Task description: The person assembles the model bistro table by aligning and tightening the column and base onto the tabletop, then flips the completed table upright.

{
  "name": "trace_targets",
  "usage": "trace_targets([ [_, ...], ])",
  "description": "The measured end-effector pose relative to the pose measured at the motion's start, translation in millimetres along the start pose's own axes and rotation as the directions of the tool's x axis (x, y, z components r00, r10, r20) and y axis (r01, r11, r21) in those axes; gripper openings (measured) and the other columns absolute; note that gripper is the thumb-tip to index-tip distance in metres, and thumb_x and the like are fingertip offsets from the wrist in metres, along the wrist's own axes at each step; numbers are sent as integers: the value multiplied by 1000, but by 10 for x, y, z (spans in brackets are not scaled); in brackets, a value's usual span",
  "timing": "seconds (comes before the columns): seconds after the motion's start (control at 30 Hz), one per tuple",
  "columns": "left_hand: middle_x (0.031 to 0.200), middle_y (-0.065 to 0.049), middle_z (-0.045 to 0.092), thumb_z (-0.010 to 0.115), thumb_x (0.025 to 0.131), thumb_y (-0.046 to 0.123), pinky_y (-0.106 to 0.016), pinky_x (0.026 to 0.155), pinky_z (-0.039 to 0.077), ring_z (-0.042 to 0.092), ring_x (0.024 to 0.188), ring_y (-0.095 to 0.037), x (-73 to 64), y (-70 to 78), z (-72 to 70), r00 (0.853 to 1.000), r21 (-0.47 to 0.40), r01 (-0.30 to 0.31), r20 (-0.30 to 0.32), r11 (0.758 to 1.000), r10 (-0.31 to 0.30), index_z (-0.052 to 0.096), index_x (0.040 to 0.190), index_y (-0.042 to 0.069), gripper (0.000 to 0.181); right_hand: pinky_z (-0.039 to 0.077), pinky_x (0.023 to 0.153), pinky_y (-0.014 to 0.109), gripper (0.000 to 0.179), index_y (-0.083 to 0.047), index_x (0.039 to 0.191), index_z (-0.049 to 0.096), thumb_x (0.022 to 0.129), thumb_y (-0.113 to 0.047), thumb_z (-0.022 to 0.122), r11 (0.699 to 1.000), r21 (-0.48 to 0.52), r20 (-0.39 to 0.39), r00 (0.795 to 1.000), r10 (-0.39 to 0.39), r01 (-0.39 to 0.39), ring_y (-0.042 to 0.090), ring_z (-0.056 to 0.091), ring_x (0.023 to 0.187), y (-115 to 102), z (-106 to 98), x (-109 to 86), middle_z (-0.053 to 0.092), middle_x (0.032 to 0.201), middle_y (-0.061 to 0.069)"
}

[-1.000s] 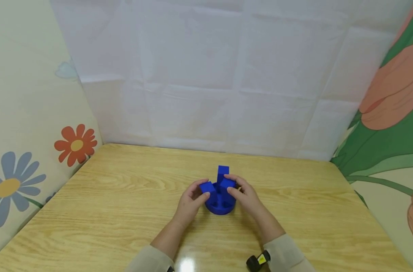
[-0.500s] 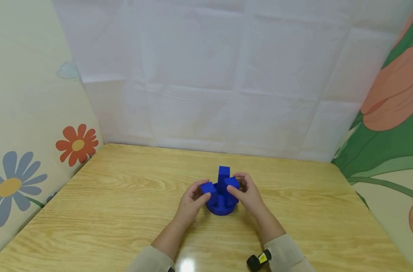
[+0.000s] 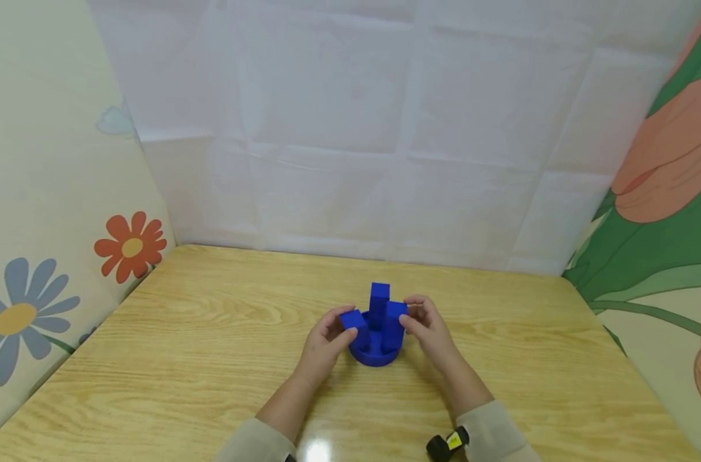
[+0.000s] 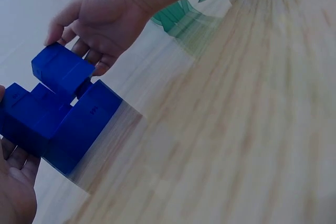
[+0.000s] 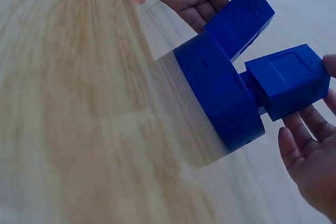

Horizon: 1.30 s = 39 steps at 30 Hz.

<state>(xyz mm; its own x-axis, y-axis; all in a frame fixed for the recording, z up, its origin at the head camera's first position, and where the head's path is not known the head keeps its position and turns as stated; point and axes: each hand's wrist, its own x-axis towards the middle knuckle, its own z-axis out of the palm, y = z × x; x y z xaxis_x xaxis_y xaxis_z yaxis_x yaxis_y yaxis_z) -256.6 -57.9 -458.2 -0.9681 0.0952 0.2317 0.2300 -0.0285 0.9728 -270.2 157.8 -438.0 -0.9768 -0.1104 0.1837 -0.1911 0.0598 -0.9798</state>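
Note:
A round blue base (image 3: 373,359) with a raised rim sits on the table, and three blue rectangular blocks stand up from it. My left hand (image 3: 321,346) holds the left block (image 3: 355,324) between thumb and fingers; this block leans outward at the rim. The thumb and fingers of my right hand (image 3: 434,333) pinch the right block (image 3: 395,324) near its top. In the right wrist view that right block (image 5: 291,82) shows a narrow gap and a small connecting piece between it and the base (image 5: 220,93). The back block (image 3: 379,305) stands upright, untouched.
The wood-grain table (image 3: 212,308) reaches back to a white cloth (image 3: 339,160). Flower-patterned panels (image 3: 131,247) flank both sides. A black wrist device (image 3: 445,443) with a yellow label is by the right sleeve (image 3: 495,430).
My right hand has moved a little to the right with its block, which has shifted from the middle toward the base's right side and turned. My left hand has stayed nearly still.

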Motion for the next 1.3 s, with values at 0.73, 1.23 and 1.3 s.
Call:
trace_targets([
  [0.73,130,-22,60,61,91,3,-14,92,46,57,116,-19,7,-11,-6,1000,13,18,8,1000,-18,54,133,-2,43,45,90,25,47,0,132,44,91,-8,66,985,-159,65,995,79,-68,12,55,100,8,-165,-60,57,121,17],
  [1.23,130,-23,60,61,91,2,-14,93,46,57,112,-12,0,13,0,1000,23,21,8,1000,-21,54,133,-2,43,49,88,22,35,3,118,51,89,-5,68,987,-161,95,995,15,0,12,59,96,-12,-224,-138,62,106,12],
  [1.3,130,-23,60,61,91,2,-14,93,46,57,113,-13,-1,14,1,1000,26,19,8,999,-19,54,133,-2,43,50,86,23,34,4,117,51,89,-5,68,985,-170,117,993,-9,29,10,59,94,1,-235,-152,62,104,11],
])
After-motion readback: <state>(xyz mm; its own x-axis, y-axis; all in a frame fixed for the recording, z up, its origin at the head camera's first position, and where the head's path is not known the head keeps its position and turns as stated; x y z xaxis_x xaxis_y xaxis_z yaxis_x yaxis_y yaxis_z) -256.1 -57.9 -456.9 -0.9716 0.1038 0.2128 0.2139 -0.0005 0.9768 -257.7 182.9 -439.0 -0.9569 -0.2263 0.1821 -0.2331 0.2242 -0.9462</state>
